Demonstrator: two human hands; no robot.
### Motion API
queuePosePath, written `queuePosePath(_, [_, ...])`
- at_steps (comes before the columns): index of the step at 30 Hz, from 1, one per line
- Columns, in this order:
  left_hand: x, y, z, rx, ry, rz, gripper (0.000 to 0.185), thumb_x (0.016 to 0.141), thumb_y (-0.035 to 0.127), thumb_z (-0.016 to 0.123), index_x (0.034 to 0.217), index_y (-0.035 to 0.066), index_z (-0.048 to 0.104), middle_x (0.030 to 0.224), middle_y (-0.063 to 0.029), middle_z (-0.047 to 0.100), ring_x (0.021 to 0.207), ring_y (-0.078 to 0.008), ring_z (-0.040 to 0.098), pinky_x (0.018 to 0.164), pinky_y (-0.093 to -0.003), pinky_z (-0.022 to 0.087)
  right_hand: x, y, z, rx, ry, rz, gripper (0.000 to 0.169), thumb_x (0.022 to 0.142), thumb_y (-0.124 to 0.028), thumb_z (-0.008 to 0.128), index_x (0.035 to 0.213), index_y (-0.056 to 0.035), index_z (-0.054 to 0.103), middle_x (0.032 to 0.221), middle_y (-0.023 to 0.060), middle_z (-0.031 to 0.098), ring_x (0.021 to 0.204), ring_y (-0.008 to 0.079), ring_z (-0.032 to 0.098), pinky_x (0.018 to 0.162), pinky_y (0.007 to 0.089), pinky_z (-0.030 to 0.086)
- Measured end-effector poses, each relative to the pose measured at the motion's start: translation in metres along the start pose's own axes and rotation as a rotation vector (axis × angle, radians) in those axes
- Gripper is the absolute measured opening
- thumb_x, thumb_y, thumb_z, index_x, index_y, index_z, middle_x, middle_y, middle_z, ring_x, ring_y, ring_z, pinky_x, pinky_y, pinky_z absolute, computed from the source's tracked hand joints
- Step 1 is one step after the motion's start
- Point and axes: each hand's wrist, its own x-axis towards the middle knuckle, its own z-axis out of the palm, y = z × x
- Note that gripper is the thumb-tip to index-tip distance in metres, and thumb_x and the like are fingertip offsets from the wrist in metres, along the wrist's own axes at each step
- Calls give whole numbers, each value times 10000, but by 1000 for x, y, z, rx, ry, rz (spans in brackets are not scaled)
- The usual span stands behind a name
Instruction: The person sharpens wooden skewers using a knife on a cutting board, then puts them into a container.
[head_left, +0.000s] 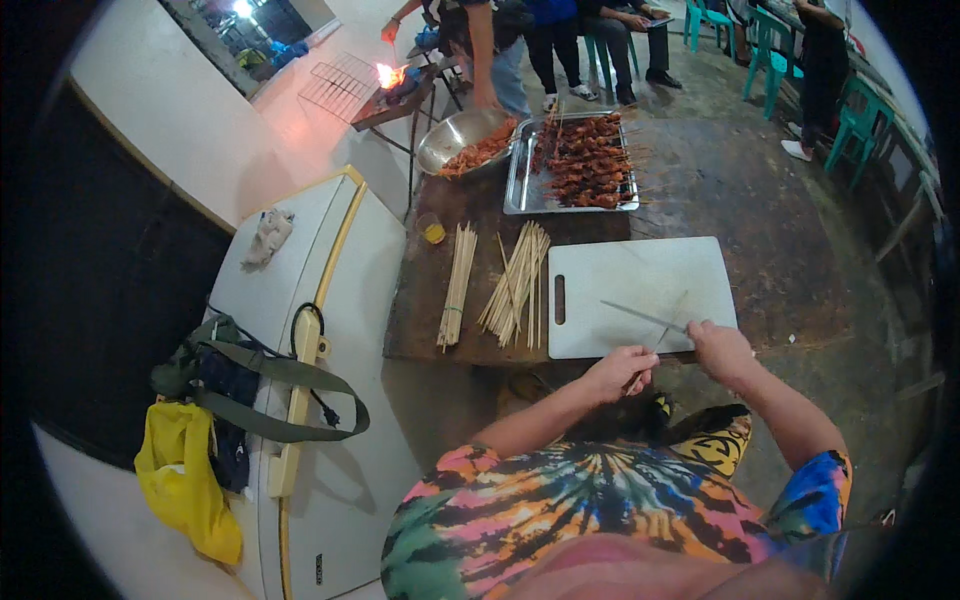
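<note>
My left hand grips a thin bamboo skewer that slants up over the near edge of a white plastic cutting board. A knife is held in my right hand, its blade pointing left across the board and crossing the skewer. Left of the board lie loose bamboo skewers in a spread pile, and beside them a bundle of skewers tied with a green band.
A metal tray of skewered meat and a steel bowl of red marinated meat stand at the far side, a person's hand at the bowl. A glass with yellow liquid is near a white refrigerator. Flames rise from a grill.
</note>
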Motion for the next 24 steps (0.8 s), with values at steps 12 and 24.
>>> queuePosePath(12, [-5, 14, 6, 228, 90, -1, 201, 883, 245, 508, 883, 46, 533, 643, -22, 531, 508, -93, 490, 442, -226, 382, -6, -6, -13, 5, -77, -49, 144, 799, -101, 496, 938, -65, 488, 885, 166, 585, 823, 343, 595, 689, 444, 477])
queuePosePath(24, [-3, 10, 6, 263, 78, 2, 181, 895, 224, 501, 903, 44, 513, 609, -18, 525, 449, -93, 477, 403, -226, 367, 7, 8, -26, 20, -44, 80, 155, 801, -109, 480, 945, -54, 489, 882, 169, 581, 847, 349, 592, 692, 451, 477])
